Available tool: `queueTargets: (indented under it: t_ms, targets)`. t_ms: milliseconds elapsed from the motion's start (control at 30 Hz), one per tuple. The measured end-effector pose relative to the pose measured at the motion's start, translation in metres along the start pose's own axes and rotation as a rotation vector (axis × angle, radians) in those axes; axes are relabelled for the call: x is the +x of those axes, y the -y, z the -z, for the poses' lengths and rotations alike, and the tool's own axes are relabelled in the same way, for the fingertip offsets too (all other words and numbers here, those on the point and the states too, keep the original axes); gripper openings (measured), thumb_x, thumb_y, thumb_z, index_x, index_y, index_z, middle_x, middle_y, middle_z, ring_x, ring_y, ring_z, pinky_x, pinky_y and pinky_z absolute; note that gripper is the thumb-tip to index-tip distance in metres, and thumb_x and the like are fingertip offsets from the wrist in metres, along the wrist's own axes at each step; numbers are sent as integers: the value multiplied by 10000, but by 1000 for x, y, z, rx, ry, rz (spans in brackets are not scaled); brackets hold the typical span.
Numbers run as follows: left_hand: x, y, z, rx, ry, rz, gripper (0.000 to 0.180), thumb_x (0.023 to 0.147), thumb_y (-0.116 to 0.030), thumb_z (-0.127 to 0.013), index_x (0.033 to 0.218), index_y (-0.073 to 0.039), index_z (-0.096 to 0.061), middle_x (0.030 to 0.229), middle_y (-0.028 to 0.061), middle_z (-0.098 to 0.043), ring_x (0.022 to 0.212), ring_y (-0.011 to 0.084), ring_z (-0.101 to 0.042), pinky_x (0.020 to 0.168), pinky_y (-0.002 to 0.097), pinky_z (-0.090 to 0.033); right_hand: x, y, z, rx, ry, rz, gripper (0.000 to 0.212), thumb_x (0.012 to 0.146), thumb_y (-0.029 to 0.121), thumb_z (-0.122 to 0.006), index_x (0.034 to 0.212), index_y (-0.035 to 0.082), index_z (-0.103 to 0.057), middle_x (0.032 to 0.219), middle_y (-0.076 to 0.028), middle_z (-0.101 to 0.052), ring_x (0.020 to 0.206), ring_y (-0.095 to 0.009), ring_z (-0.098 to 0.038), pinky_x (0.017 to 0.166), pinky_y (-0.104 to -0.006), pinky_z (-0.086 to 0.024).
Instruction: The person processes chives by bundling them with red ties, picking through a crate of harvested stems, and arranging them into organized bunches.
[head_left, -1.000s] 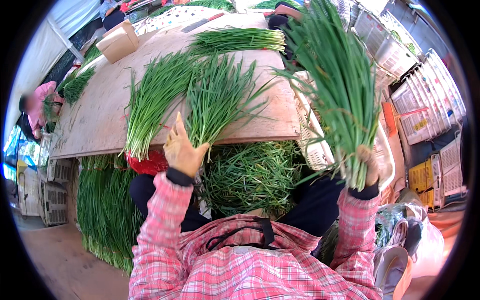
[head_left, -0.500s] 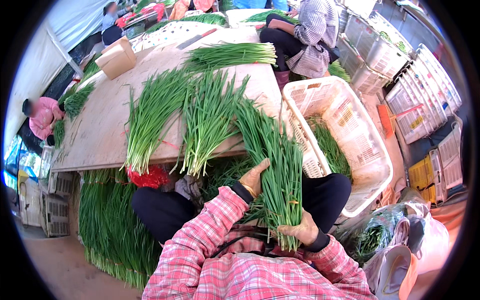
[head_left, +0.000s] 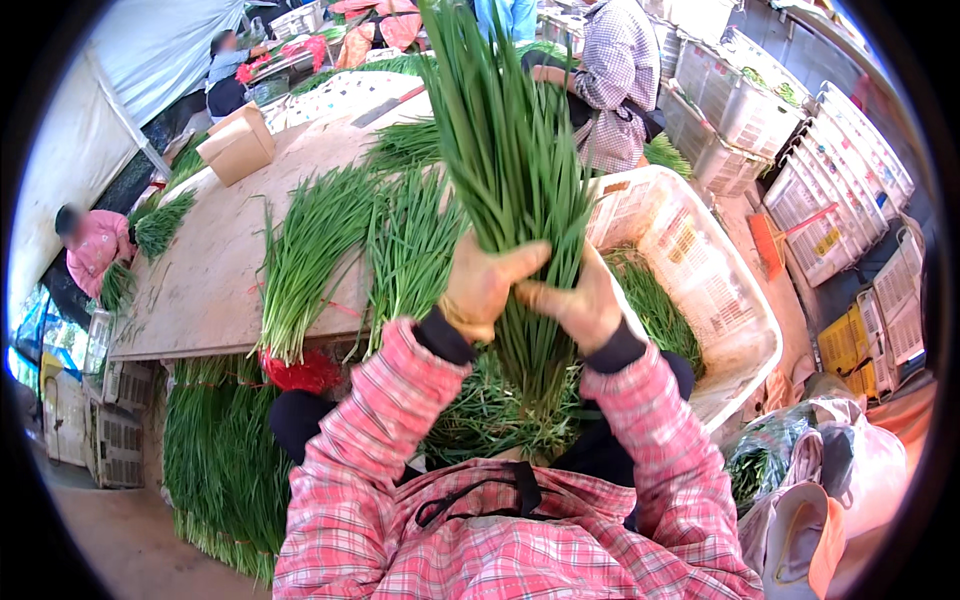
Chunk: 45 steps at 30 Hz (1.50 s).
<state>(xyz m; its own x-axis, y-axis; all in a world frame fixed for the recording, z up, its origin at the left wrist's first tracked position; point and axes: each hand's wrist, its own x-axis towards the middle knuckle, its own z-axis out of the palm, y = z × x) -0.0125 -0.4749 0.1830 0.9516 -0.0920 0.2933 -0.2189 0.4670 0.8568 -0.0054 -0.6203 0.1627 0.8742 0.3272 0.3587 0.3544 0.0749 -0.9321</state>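
A thick bunch of garlic chives [head_left: 510, 150] stands upright in front of me, its leaf tips fanning out at the top of the view. My left hand [head_left: 482, 288] wraps round its left side. From the right, my right hand [head_left: 582, 302] is closed on the same bunch, the thumbs almost meeting across it. The lower end hangs over a heap of loose green leaves [head_left: 480, 415] at my lap. Two more bunches of chives, one left [head_left: 318, 250] and one nearer the middle [head_left: 405, 255], lie on the wooden board, roots toward me.
To my right stands a white plastic crate [head_left: 715, 260] holding some chives. Tied chives [head_left: 220, 450] are packed under the board [head_left: 190, 290] at left. A cardboard box [head_left: 237, 145] and a knife [head_left: 385, 108] lie farther back. A co-worker [head_left: 615, 70] sits beyond the crate.
The bunch has risen from my lap and turned to stand upright. My right hand has moved up from its lower end to its middle, beside my left hand.
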Motion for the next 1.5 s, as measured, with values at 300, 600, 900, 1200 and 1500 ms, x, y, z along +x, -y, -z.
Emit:
queueTargets:
  t_ms: [300, 600, 900, 1200, 1500]
  targets:
    - [63, -41, 30, 296, 173, -60, 339, 713, -28, -740, 1033, 12, -634, 940, 77, -675, 813, 142, -631, 749, 286, -511, 90, -2, 12, 199, 139, -37, 634, 648, -25, -803, 1198, 28, -493, 1052, -44, -628, 929, -136, -593, 813, -289, -518]
    - [87, -43, 27, 394, 272, -60, 440, 649, -19, -779, 1046, 9, -590, 958, 52, -656, 828, 128, -607, 773, 298, -500, 104, -4, 0, 135, 51, 321, 577, 674, 26, -782, 1167, 0, -483, 1053, -56, -617, 903, -134, -599, 793, -282, -512]
    - [107, -38, 21, 889, 13, -388, 178, 807, -123, -632, 957, -32, -660, 917, 70, -688, 809, 134, -644, 756, 260, -497, 98, -10, -26, -909, -134, 397, 584, 724, 272, -703, 1139, -44, -441, 1064, -229, -563, 975, -389, -564, 841, -454, -448]
    - [107, -84, 35, 310, -3, 110, 333, 958, -186, -354, 1002, -141, -681, 854, 38, -681, 895, 144, -629, 835, 316, -476, -31, -17, 50, -442, -588, 212, 378, 820, 154, -648, 1125, -46, -547, 1099, -211, -595, 1020, -296, -576, 900, -376, -431]
    - [105, -50, 66, 948, 166, -160, 367, 980, -263, -367, 972, -16, -638, 1041, 55, -635, 1036, 156, -559, 978, 283, -368, -114, -82, 57, -510, -305, -149, 437, 760, 159, -717, 1133, -12, -567, 1118, -185, -594, 1061, -296, -567, 917, -368, -425]
